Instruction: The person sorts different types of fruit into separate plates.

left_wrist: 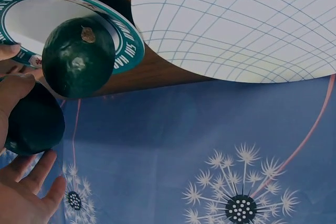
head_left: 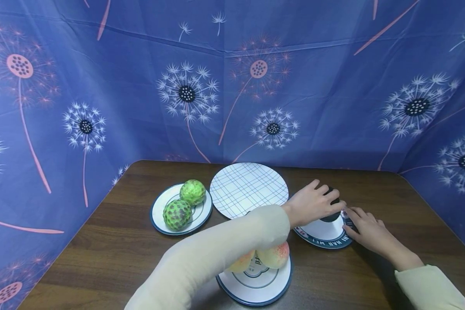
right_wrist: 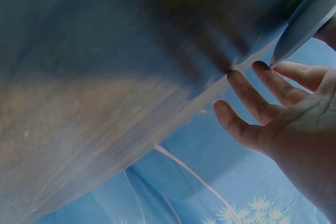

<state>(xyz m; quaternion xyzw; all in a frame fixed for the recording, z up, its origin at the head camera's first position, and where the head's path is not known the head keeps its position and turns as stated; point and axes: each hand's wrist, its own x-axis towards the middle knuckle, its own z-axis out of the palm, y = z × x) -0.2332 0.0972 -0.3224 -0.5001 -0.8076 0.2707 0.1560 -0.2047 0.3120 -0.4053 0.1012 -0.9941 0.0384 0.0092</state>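
My left hand (head_left: pixel 313 203) reaches across to the right and holds a dark green avocado-like fruit (left_wrist: pixel 35 120), thumb on one side and fingers on the other. Just beside it, a second dark green fruit (left_wrist: pixel 79 61) with a brown stem scar sits on a white plate with a lettered green rim (head_left: pixel 323 242). In the head view the hand largely covers both fruits. My right hand (head_left: pixel 372 230) is at that plate's right edge, its fingers extended and touching the rim (right_wrist: pixel 302 27).
Two green bumpy fruits, like custard apples (head_left: pixel 178 214), lie on a blue-rimmed plate (head_left: pixel 157 224) at left. Peaches (head_left: pixel 274 255) sit on a front plate (head_left: pixel 255 295), partly under my left sleeve (head_left: pixel 217 249). A grid-patterned round plate (head_left: pixel 248 185) stands at the back before a blue curtain (head_left: pixel 224 86).
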